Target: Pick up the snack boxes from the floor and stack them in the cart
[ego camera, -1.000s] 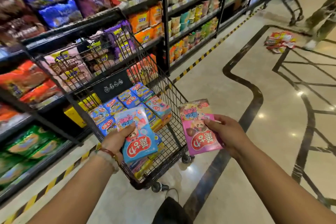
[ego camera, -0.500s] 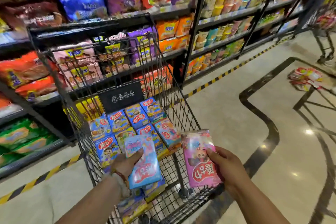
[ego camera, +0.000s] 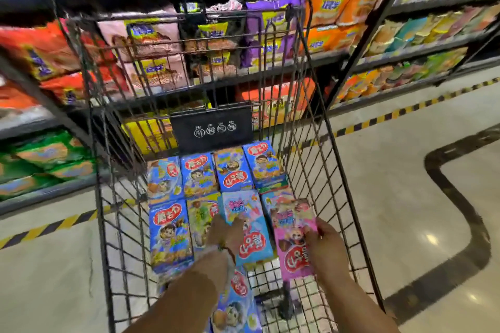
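Now our left hand [ego camera: 226, 232] grips the light-blue cardboard snack box [ego camera: 247, 227] and our right hand [ego camera: 322, 240] pinches the pink cardboard snack box [ego camera: 293, 238], both low inside the black wire cart [ego camera: 338, 197]. We should lay each flat, edges squared against the blue boxes [ego camera: 216, 173] stacked at twelve o'clock.

One head-worn wide-angle view is given. The scene is viewed forward and steeply down into the cart [ego camera: 319, 159], close above both forearms; shelves [ego camera: 405, 0] are seen beyond.
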